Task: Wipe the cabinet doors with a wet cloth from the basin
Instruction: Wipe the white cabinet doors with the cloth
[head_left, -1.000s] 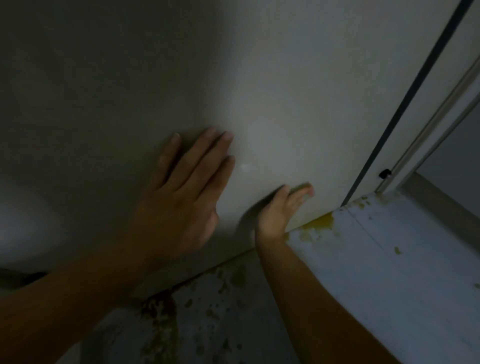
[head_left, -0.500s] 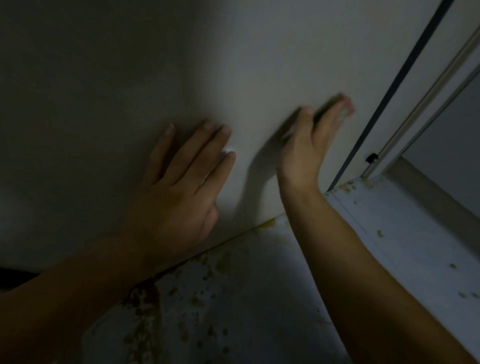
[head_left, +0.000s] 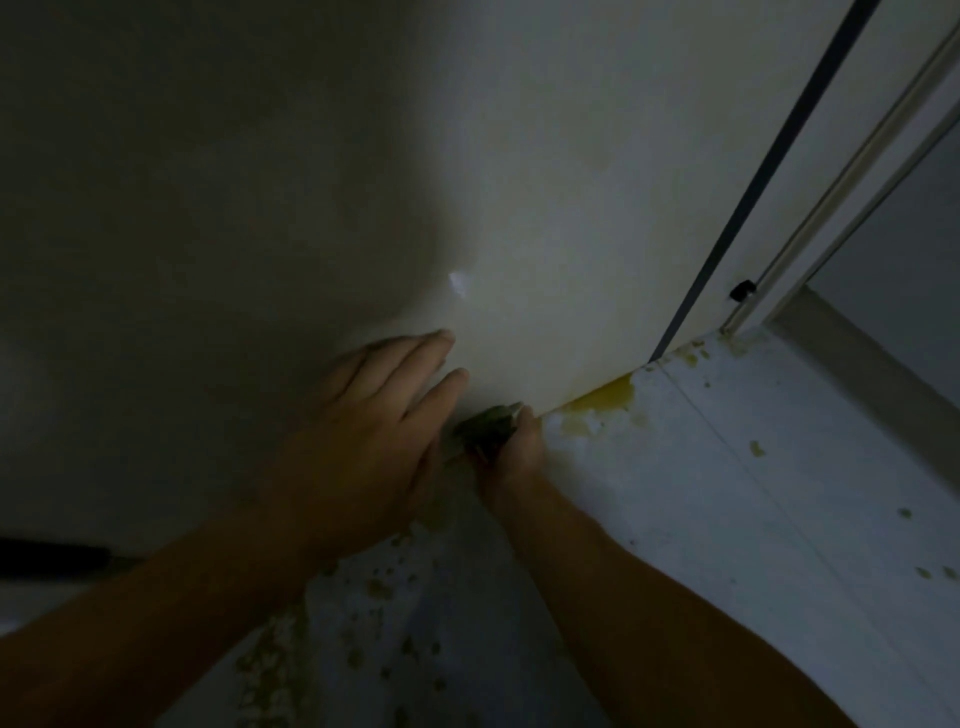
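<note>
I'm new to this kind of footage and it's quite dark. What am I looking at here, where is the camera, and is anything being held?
There is no machine: a person works with bare hands, and the one camera sits on their head, looking forward and down. The big pale surface is a cabinet door, seen from close up. The left hand lies flat against it, fingers spread, holding nothing. The right hand is at the door's bottom edge, closed around a small greenish cloth. Below is a light floor with yellowish stains, thickest just under the door's corner. The dark line to the right is the door's edge.
</note>
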